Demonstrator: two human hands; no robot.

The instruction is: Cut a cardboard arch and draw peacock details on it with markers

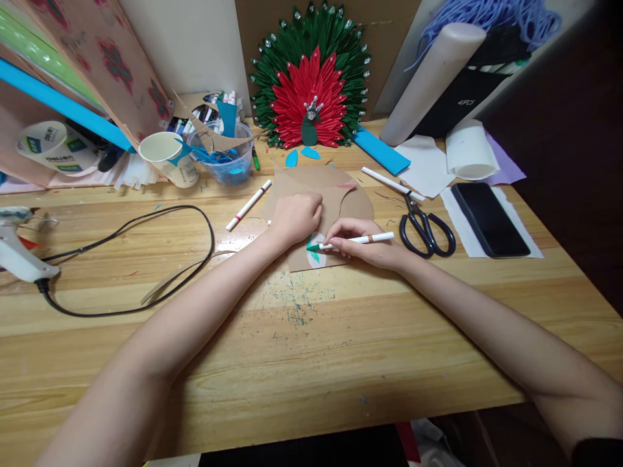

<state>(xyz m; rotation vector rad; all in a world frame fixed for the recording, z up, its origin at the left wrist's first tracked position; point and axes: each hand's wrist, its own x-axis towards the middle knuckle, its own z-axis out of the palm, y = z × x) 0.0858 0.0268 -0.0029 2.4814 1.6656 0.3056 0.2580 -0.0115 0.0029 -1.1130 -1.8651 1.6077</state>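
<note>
Both forearms were bare from wrist to elbow, with no watch, bracelet or glove present. The left hand (294,217) carried no rings on its visible knuckles. The right hand (367,245) likewise showed no rings or other adornment. A dark sleeve edge (596,451) was visible on the right arm at the lower right corner; its fabric could not be determined.

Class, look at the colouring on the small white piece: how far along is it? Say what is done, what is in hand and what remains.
Done: part of the white piece is already green. In hand: the right hand holds a marker with its green tip on the piece, while the left hand presses down the brown card beneath. Left: the piece's uncoloured white area.
</note>
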